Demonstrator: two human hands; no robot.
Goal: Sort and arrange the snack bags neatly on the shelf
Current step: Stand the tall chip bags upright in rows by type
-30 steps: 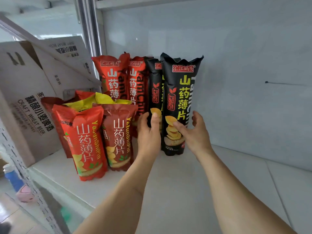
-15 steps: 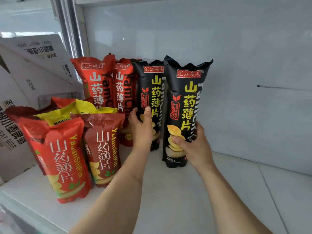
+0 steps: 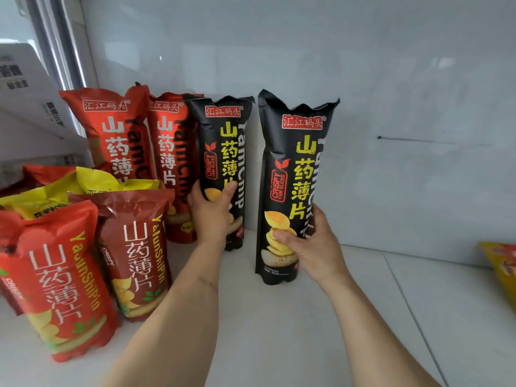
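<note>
Snack bags: since half a second ago the two tall black bags have parted; a gap now shows between them. Our right hand (image 3: 310, 247) wraps the lower part of the near black bag (image 3: 290, 174), upright and forward of the row. Our left hand (image 3: 212, 216) grips the rear black bag (image 3: 223, 152), which touches the tall red bags (image 3: 111, 135). We judge the spacing is still being set. Short red bags (image 3: 64, 280) stand front left on the white shelf (image 3: 279, 331); pale wall (image 3: 391, 79) behind, cardboard box (image 3: 25, 88) at left.
</note>
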